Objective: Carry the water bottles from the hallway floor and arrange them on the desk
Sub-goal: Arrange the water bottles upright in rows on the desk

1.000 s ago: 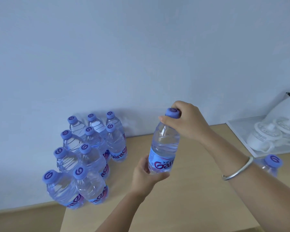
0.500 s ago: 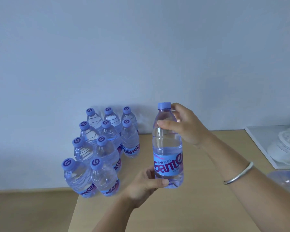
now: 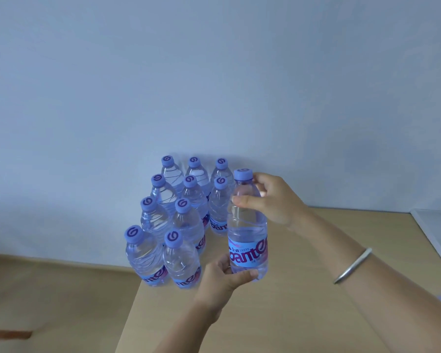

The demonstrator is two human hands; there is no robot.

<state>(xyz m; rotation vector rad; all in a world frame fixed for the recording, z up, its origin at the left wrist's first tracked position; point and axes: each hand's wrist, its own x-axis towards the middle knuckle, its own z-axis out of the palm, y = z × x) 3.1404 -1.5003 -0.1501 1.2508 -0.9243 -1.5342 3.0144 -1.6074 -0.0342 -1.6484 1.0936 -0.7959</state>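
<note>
While both hands grip it, the bottle [image 3: 248, 225] stands upright between them, right of the bottle group [image 3: 181, 220] and just beside its nearest bottles. Right hand [image 3: 271, 200] is up at the neck and shoulder, thumb across the front just under the cap [image 3: 243, 174], fingers curled round the far side. Left hand [image 3: 223, 275] is at the bottom, thumb pressed across the base front, fingers curled behind; cannot tell if the base touches the desk [image 3: 303, 289] or sits just above it. Bottle is clear plastic, full of water, blue-purple cap with a swirl mark, blue label with dark purple lettering round the lower half. Long axis vertical, cap up, slight lean only; label faces the camera. Group bottles look the same: ten caps visible, standing upright in rows by the wall [image 3: 214, 85] at the desk's left back corner, packed touching or nearly so, front two at the desk's left edge. Silver bangle [image 3: 351, 266] sits on the right wrist. White tray [image 3: 435, 230] edge shows at far right on the desk, well apart from the bottle. Wood floor [image 3: 49, 301] lies below left of the desk.
</note>
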